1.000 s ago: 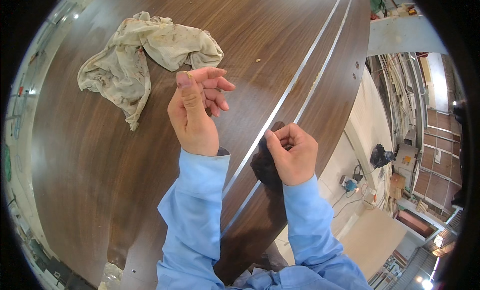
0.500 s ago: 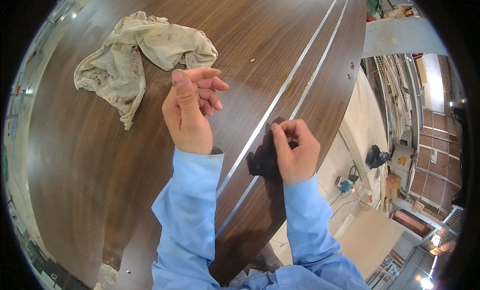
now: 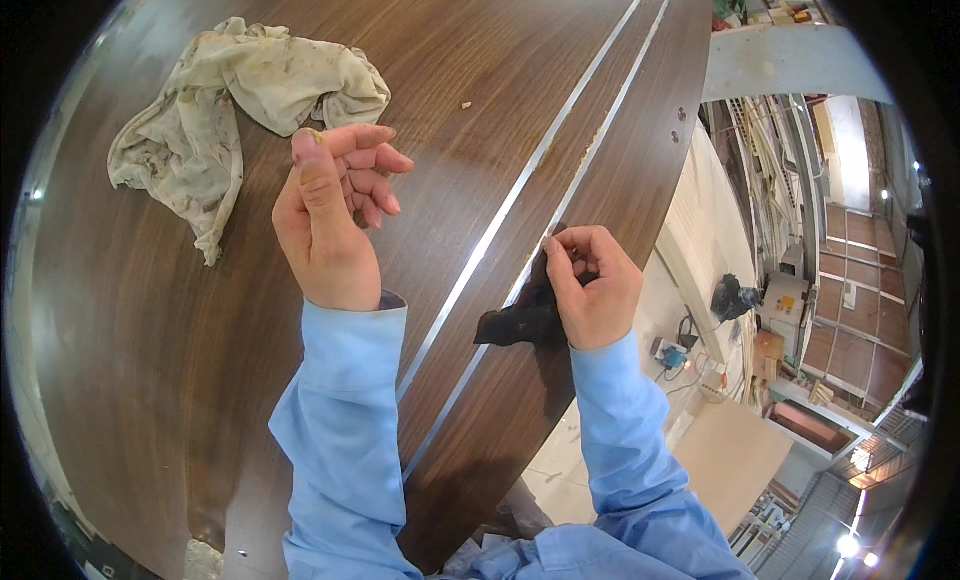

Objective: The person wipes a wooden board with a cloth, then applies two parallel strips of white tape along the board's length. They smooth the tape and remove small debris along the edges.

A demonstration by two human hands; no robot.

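Observation:
My right hand point(image 3: 600, 290) is closed on a black cloth point(image 3: 522, 325) that hangs out to its left, over the right one of two pale metallic strips point(image 3: 590, 152) set in a dark brown wood-grain panel point(image 3: 270, 380). Yellowish residue shows along parts of these strips. Raised over the panel, my left hand point(image 3: 335, 215) has its fingers loosely curled and apart, holding nothing visible. A yellow-brown smear marks its thumb tip. Just beyond the left hand lies a crumpled, stained cream cloth point(image 3: 300, 78).
Two small holes point(image 3: 678, 126) sit near the panel's right edge, and a small crumb point(image 3: 466, 106) lies on its surface. Below, to the right, are a blue power tool point(image 3: 670, 356) with cords, a black bundle point(image 3: 733, 298) and a pale board point(image 3: 730, 445).
The view has shifted, so the panel and cream cloth appear further left. The fingertips of my right hand and the black cloth have moved slightly along the strip; my left hand keeps its pose.

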